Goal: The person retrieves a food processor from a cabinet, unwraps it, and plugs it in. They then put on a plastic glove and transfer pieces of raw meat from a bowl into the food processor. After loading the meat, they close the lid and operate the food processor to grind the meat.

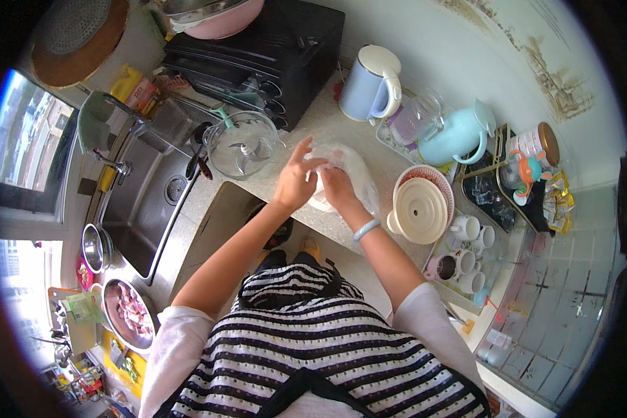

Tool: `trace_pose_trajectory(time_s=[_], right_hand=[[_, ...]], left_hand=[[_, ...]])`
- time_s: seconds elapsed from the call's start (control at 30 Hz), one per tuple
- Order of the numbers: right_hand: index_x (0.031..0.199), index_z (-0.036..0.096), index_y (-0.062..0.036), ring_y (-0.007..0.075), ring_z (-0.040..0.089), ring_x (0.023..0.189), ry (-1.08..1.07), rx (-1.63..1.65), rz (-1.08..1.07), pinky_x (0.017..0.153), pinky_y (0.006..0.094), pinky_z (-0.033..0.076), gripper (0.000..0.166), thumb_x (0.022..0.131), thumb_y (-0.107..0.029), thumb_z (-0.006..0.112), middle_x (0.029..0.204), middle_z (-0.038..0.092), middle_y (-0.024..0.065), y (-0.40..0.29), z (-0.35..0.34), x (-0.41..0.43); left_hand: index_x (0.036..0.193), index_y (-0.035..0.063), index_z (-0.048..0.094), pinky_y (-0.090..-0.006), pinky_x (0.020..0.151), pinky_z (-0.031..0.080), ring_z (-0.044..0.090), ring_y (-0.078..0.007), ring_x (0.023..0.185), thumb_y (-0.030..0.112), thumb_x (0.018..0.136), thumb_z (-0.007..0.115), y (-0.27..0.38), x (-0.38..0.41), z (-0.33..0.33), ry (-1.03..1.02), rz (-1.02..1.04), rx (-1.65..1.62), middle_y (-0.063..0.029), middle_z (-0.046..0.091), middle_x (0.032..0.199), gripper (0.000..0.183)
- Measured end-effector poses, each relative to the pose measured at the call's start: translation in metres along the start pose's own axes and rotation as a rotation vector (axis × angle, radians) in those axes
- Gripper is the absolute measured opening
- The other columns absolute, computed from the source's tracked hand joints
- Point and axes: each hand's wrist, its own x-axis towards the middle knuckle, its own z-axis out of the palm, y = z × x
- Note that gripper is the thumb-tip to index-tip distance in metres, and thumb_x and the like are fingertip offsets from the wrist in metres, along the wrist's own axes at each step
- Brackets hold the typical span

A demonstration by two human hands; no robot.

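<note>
On the stone counter, a clear plastic bag [363, 175] lies bunched, with something whitish under or inside it. My right hand [338, 187], a pale bangle on its wrist, has its fingers bent together at the bag's near side and pinches the film. Beside it, my left hand [294, 180] is raised with its fingers apart, close to the right fingertips. I see nothing in the left hand, though the thin film near its thumb is hard to make out. Left of the hands stands a clear food-processor bowl [243, 157] with metal blades inside.
Behind the bowl is a black oven [313, 62]. A blue kettle [363, 91], a turquoise jug [449, 138], a stacked cream lid [420, 209] and several mugs [465, 228] line the right. The sink [141, 209] and a metal bowl of raw meat [114, 318] are left.
</note>
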Motion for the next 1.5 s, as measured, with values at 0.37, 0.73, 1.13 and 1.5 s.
trace_pose_trajectory(time_s=[0.37, 0.73, 1.13, 1.5], right_hand=[[0.108, 0.057, -0.0043, 0.0356, 0.051, 0.109, -0.113, -0.179, -0.257, 0.095, 0.0431, 0.039, 0.043, 0.067, 0.010, 0.055, 0.112, 0.057, 0.0173, 0.020, -0.017, 0.015], [0.111, 0.055, -0.0043, 0.0342, 0.052, 0.111, 0.059, 0.176, -0.161, 0.092, 0.0394, 0.044, 0.053, 0.061, 0.013, 0.058, 0.117, 0.056, 0.0148, 0.027, -0.124, -0.057], [0.107, 0.056, -0.0016, 0.0314, 0.055, 0.111, 0.344, 0.314, -0.333, 0.102, 0.0494, 0.039, 0.055, 0.056, 0.008, 0.071, 0.114, 0.059, 0.0142, -0.009, -0.173, -0.090], [0.114, 0.054, 0.0032, 0.0333, 0.057, 0.107, 0.861, 0.161, -0.191, 0.093, 0.0398, 0.045, 0.061, 0.057, 0.006, 0.074, 0.116, 0.059, 0.0175, -0.034, -0.246, -0.034]], left_hand=[[0.138, 0.0253, 0.035, -0.0548, 0.091, 0.036, 0.046, -0.0399, 0.114, 0.021, 0.087, 0.051, -0.037, -0.025, 0.038, -0.284, -0.439, 0.546, -0.0242, 0.028, 0.139, 0.054], [0.145, 0.0248, 0.018, -0.0452, 0.070, 0.050, 0.061, -0.0370, 0.090, 0.009, 0.080, 0.054, -0.045, -0.011, 0.018, -0.473, -0.331, 0.327, -0.0187, 0.049, 0.125, 0.075], [0.147, 0.0257, 0.007, -0.0457, 0.085, 0.042, 0.062, -0.0293, 0.092, 0.004, 0.077, 0.058, -0.065, 0.011, 0.061, -0.536, -0.085, 0.583, -0.0158, 0.053, 0.115, 0.089], [0.133, 0.0019, 0.035, -0.0415, 0.062, 0.053, 0.064, -0.0337, 0.077, 0.000, 0.074, 0.056, -0.065, -0.047, 0.096, -0.526, -0.386, 0.573, -0.0209, 0.052, 0.109, 0.063]])
